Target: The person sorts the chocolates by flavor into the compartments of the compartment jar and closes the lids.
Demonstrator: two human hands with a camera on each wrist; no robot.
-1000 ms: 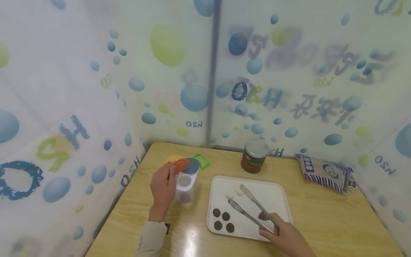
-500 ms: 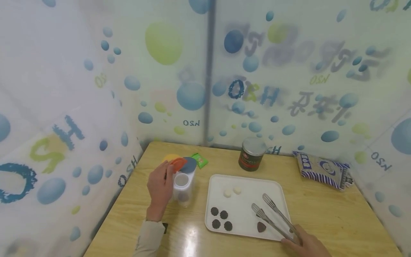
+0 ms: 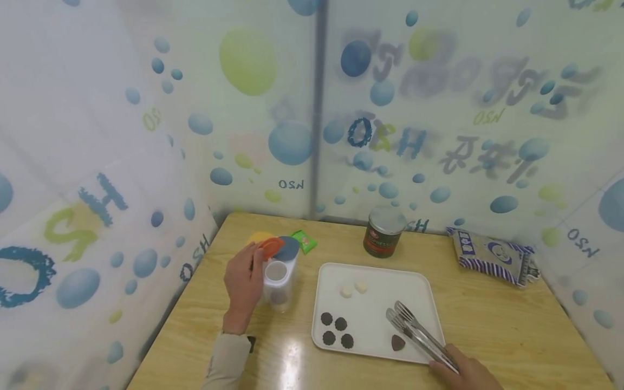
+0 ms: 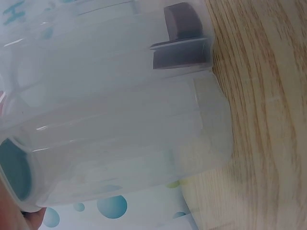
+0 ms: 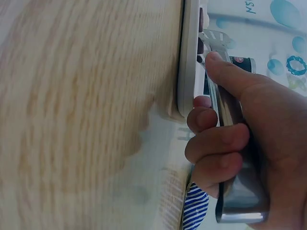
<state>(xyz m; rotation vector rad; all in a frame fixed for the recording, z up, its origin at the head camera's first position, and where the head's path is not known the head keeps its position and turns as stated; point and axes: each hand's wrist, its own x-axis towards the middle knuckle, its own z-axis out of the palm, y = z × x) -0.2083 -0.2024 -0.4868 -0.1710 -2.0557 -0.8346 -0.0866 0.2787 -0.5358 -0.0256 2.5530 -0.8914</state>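
My left hand (image 3: 244, 280) holds up the orange lid (image 3: 271, 248) of a clear plastic canister (image 3: 287, 281), which has several lidded compartments. The round mouth beneath that lid is uncovered. In the left wrist view, dark brown pieces (image 4: 183, 53) lie at the bottom of one compartment. My right hand (image 3: 465, 370) grips metal tongs (image 3: 423, 340) by the handles, fingers curled round them in the right wrist view. The tong tips are close together above the right part of a white tray (image 3: 375, 271), with no piece visible between them. A brown triangular piece (image 3: 397, 342) lies just left of the tongs.
Several dark scalloped discs (image 3: 340, 324) lie at the tray's front left, two white pieces (image 3: 360, 287) towards its back. Behind stand an espresso tin (image 3: 382, 238), a green packet (image 3: 304, 241) and a striped bag (image 3: 494, 257). Bubble-patterned curtains (image 3: 244, 135) border the table.
The tongs have moved right, from near the white pieces to the tray's right part. Their spread arms have come together. My left hand stays at the lid.
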